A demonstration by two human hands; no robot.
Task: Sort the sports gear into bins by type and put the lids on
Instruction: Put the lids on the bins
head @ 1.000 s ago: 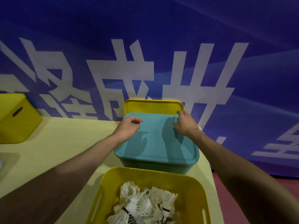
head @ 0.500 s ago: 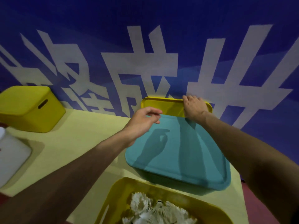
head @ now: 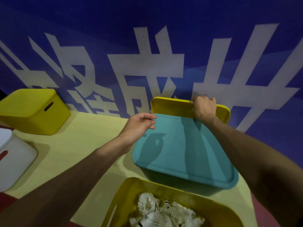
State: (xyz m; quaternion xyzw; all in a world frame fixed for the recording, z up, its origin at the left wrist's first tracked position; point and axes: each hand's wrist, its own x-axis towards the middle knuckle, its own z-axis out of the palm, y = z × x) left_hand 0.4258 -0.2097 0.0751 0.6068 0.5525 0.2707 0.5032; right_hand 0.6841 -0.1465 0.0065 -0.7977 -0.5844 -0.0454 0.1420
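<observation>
A teal bin with its teal lid [head: 185, 151] on stands at the table's right end. Behind it a yellow lid [head: 172, 106] leans upright against the blue banner. My right hand [head: 204, 107] grips the yellow lid's top edge, fingers curled over it. My left hand [head: 139, 124] hovers with loosely bent fingers over the teal lid's far left corner, holding nothing. Right below me an open yellow bin [head: 209, 208] holds several white shuttlecocks [head: 157, 212].
A closed yellow bin [head: 32, 112] sits at the far left against the banner. A white bin [head: 14, 159] stands at the left edge. The pale yellow table [head: 85, 145] ends just right of the teal bin, with red floor [head: 262, 215] beyond it.
My right hand moved from the teal lid's far edge up to the yellow lid and closed on its top edge. My left hand lifted off the teal lid. My view shifted closer.
</observation>
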